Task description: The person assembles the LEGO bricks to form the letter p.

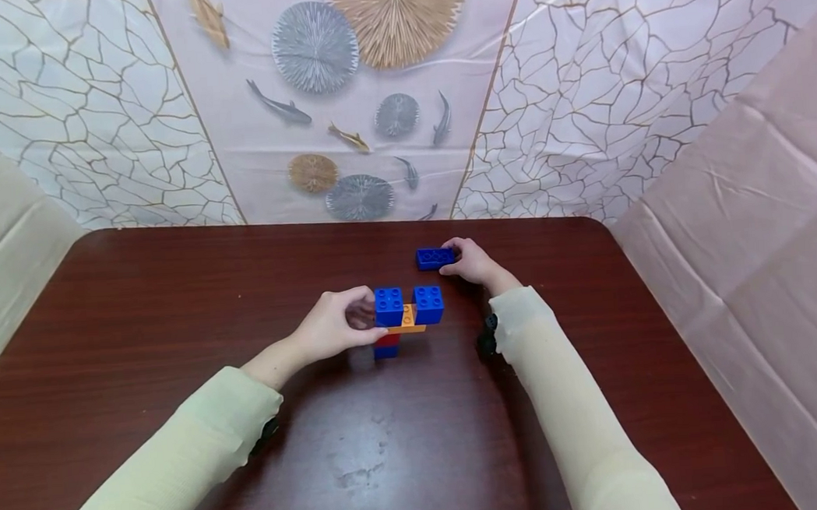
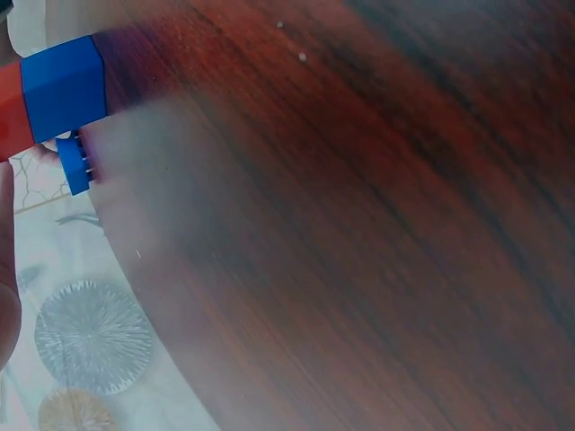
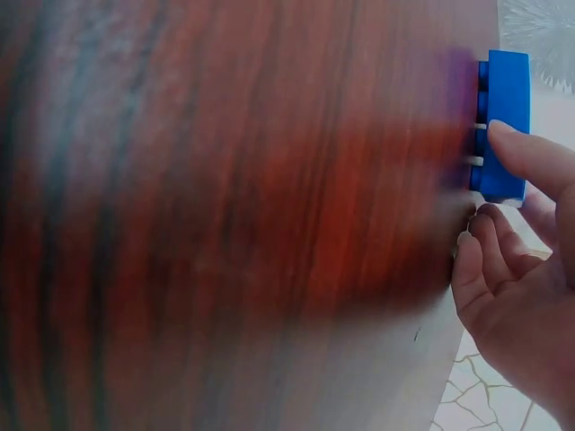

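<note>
In the head view my left hand [image 1: 331,322] holds the left side of a toy building-brick structure, thumb in front and fingers behind. Two blue bricks [image 1: 429,304] stand apart on top of an orange brick [image 1: 408,317], with a red brick [image 1: 388,340] and another blue brick [image 1: 386,351] beneath. Farther back, my right hand [image 1: 474,263] pinches the right end of a loose blue brick [image 1: 435,259], its hollow underside facing up. The right wrist view shows that brick [image 3: 508,126] with its studs toward the table and the right thumb [image 3: 530,157] on its side.
The dark brown wooden table [image 1: 137,303] has rounded back corners. A patterned cloth [image 1: 403,169] hangs right behind its back edge, and pale cloth walls [image 1: 751,226] flank it on both sides.
</note>
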The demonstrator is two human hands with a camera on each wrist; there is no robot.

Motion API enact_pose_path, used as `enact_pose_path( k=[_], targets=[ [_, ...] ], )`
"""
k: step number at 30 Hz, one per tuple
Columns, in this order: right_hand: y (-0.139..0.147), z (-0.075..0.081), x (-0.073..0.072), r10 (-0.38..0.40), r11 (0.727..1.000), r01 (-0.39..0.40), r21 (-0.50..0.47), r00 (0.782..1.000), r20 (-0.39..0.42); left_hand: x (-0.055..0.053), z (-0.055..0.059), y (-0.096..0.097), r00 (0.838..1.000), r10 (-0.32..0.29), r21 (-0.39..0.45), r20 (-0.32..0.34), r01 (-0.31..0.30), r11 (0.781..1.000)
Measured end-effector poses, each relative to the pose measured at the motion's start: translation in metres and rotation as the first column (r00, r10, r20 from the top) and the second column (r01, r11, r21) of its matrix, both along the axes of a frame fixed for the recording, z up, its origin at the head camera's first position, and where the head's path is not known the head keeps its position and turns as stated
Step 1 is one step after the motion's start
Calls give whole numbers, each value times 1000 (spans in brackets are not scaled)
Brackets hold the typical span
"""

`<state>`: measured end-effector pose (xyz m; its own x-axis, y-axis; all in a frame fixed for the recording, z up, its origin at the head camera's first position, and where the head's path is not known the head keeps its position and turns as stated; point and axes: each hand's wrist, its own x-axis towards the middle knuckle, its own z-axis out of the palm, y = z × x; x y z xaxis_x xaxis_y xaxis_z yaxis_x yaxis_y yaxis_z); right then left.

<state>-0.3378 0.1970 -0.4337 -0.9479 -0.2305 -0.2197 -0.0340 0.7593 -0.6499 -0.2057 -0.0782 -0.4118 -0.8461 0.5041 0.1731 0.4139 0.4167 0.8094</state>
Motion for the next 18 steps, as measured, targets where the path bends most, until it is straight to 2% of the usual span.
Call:
enact_pose_path(
  k=[6, 11, 18],
  targets=[
    [4, 3, 5, -46, 999, 46, -19, 999, 4, -1, -2, 1, 1000, -7, 2, -16, 7, 1000],
    [8, 6, 9, -82, 991, 84, -102, 996, 27, 0, -1, 1, 1000, -5, 5, -8, 5, 1000],
    [14, 7, 11, -146, 939, 147, -310, 989, 28, 1, 1, 1, 1000, -1, 11, -2, 1, 1000]
  ],
)
